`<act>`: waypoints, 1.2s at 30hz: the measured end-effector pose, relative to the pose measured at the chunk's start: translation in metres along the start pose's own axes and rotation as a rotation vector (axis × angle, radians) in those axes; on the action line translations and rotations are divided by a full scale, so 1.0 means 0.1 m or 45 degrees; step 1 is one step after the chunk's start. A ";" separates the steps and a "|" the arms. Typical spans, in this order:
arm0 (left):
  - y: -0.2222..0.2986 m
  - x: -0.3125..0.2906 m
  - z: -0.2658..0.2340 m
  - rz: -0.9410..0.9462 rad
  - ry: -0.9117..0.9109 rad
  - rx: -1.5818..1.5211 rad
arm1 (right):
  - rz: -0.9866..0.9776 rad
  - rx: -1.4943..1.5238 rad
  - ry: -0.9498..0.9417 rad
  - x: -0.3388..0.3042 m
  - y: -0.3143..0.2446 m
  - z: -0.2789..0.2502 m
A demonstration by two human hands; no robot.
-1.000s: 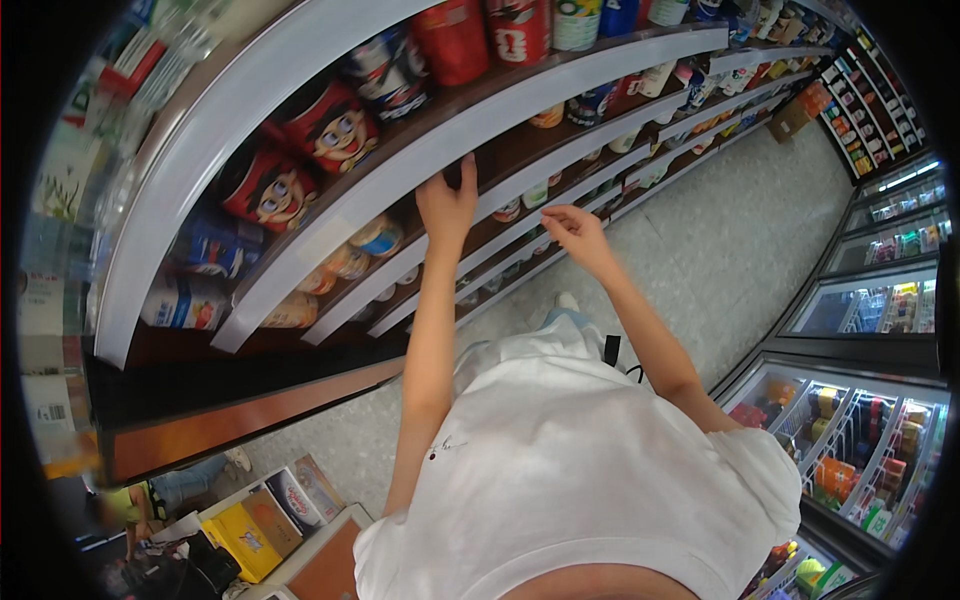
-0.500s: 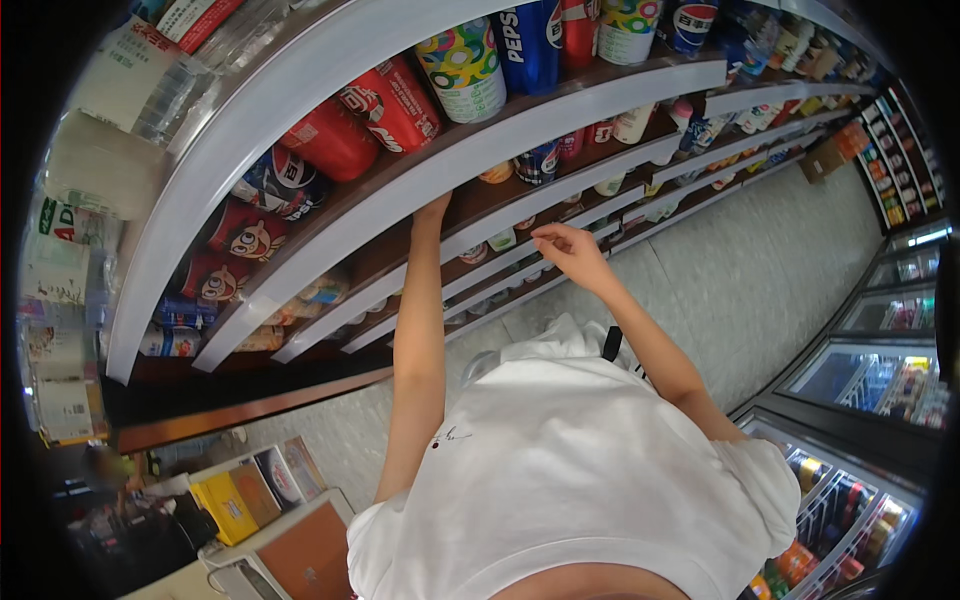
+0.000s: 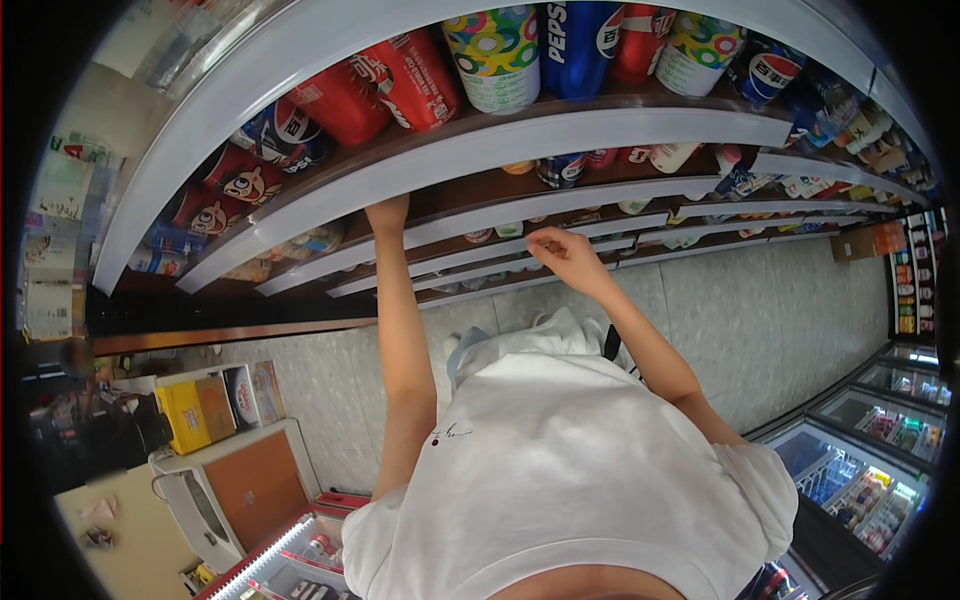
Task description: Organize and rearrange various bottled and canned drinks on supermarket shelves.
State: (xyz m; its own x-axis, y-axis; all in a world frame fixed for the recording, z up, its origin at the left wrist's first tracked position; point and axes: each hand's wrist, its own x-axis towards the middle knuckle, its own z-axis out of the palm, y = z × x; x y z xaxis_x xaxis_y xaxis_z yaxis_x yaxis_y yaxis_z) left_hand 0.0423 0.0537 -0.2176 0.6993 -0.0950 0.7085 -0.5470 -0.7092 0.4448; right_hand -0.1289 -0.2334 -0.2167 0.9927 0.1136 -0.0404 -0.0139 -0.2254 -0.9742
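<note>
My left hand (image 3: 388, 214) reaches into the second shelf from the top; the shelf edge above it hides its fingers, so I cannot tell what they touch. Short of the lower shelves, my right hand (image 3: 568, 262) hangs in the air with fingers loosely curled together and nothing visible in them. On the shelf above my left hand stand red cans (image 3: 410, 82), a white can with coloured rings (image 3: 492, 62) and a blue can (image 3: 578, 50). Right of my left hand, a dark blue patterned can (image 3: 562, 170) sits on the reached-into shelf, with a white bottle (image 3: 675, 157) farther right.
Pale shelf edges (image 3: 480, 165) curve across in several tiers. Grey tiled floor (image 3: 740, 300) runs below. Glass-door coolers (image 3: 850, 460) stand at the right, a cardboard box (image 3: 865, 240) at the far right. A white counter unit (image 3: 240, 490) and yellow box (image 3: 195, 412) are at lower left.
My left hand has moved left along the shelf, fingers still hidden. My right hand stays nearly in place, curled. The view has turned, bringing a lit red-edged case into sight at lower left.
</note>
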 end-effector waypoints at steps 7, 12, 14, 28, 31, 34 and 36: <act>-0.53 -0.05 -0.06 0.084 -0.078 0.537 | -0.029 -0.026 -0.106 0.00 -0.03 0.01; -0.03 0.03 0.02 -0.324 0.087 0.418 | -0.028 -0.024 -0.018 -0.10 0.07 -0.05; 0.42 0.14 -0.01 -0.220 0.213 0.258 | -0.025 -0.013 0.014 -0.14 0.12 -0.10; 1.61 0.26 0.40 -0.224 -0.249 -0.748 | 0.020 -0.033 0.032 -0.22 0.05 0.03; 1.55 0.28 0.37 -0.145 -0.230 -0.631 | 0.040 -0.026 0.039 -0.23 0.06 0.11; 1.54 0.25 0.19 -0.190 -0.184 -0.560 | 0.040 0.025 0.051 -0.24 0.02 0.19; 1.29 0.15 0.15 -0.191 -0.162 -0.639 | 0.043 0.030 0.055 -0.21 0.02 0.25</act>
State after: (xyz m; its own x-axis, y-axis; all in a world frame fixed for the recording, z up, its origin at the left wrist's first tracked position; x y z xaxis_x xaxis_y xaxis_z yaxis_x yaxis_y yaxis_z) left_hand -0.0106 -0.0495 -0.1579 0.8197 -0.1245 0.5591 -0.5679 -0.3030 0.7653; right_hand -0.1524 -0.2121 -0.2233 0.9959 0.0639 -0.0644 -0.0500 -0.2056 -0.9774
